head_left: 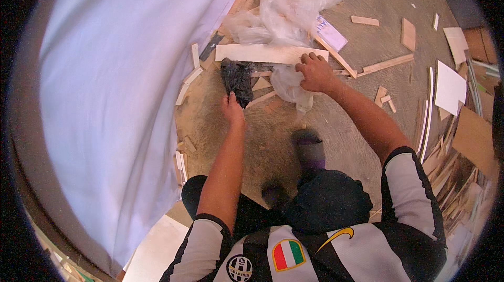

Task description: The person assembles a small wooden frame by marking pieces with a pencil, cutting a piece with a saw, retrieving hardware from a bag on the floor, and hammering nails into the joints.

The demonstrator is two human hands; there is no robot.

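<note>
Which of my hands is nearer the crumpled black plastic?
Left. Your left hand holds the black plastic by its lower edge; your right hand is farther right, at the right end of the long cream strip.

Wood scraps and clear plastic litter the floor.

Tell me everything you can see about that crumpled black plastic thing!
The crumpled black plastic looks thin and dark, full of wrinkles and folds, perhaps a bag. It's bunched up and longer than it is wide. The left hand grips its lower end, and its top meets the left part of the long pale board. I can't tell whether anything is inside.
</note>
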